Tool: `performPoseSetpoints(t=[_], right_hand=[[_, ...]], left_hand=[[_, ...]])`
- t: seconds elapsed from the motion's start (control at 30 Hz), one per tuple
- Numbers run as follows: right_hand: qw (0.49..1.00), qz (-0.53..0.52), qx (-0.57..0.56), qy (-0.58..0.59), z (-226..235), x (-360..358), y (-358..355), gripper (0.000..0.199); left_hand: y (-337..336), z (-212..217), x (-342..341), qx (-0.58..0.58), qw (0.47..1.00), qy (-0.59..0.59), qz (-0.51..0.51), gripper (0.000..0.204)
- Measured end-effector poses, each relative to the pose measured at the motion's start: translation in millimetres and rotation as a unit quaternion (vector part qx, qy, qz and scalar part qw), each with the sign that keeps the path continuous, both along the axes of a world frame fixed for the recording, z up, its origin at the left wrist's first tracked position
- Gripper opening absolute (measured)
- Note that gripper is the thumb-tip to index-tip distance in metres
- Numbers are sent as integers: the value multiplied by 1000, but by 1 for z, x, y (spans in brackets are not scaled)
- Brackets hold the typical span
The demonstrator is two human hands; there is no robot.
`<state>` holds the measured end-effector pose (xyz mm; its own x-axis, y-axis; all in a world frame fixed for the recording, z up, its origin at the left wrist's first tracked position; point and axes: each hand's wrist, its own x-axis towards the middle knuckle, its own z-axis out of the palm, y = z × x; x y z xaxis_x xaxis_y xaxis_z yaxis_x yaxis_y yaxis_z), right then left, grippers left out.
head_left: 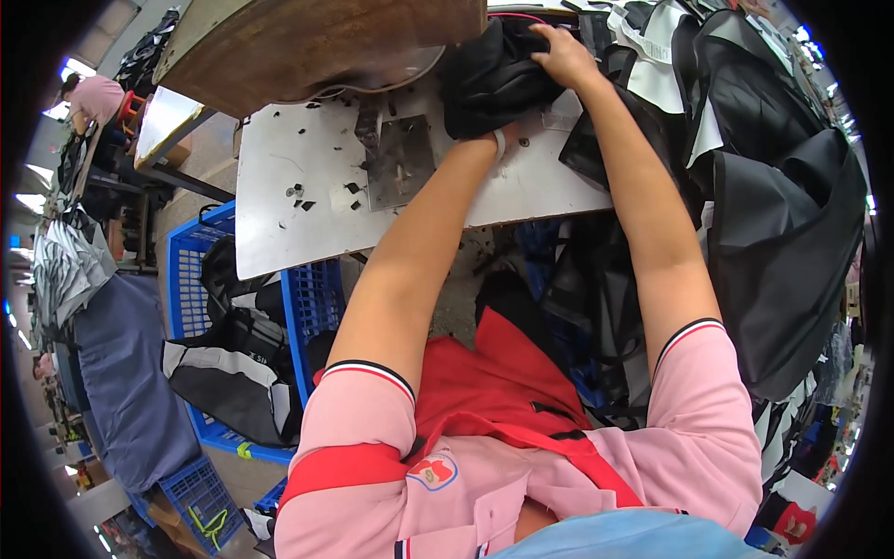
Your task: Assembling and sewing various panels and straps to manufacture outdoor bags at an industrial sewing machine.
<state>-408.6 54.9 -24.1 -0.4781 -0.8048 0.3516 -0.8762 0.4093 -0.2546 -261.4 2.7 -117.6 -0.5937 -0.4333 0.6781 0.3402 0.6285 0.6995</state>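
Observation:
A bunched piece of black fabric lies at the far side of the white worktable, beside the machine. My right hand grips its upper right edge, with the fingers bent onto the cloth. Underneath the lower part of the same fabric is my left hand; only the area near the wrist, with a pale band, shows, and its fingers are hidden. The large brown, worn machine body rises to the left of the fabric. A metal plate is set in the tabletop left of my left forearm.
Small black scraps are scattered over the white worktable. A blue crate holding black and grey sewn pieces stands below the table at left. Black and white fabric pieces are heaped along the right side. Another person is at far left.

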Motion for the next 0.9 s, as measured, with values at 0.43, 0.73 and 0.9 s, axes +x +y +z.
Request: performPoseSetpoints(t=[0.43,0.73,0.9], right_hand=[[905,142,-255,-309,60,-8,-20,29],[994,-44,89,51,-1,47,3,57],[993,13,89,-75,-51,27,-10,51]], left_hand=[[1,-3,17,-220,913,-240,247,50],[-14,-29,21,-243,919,-231,207,43],[16,-8,23,-304,904,-224,199,40]])
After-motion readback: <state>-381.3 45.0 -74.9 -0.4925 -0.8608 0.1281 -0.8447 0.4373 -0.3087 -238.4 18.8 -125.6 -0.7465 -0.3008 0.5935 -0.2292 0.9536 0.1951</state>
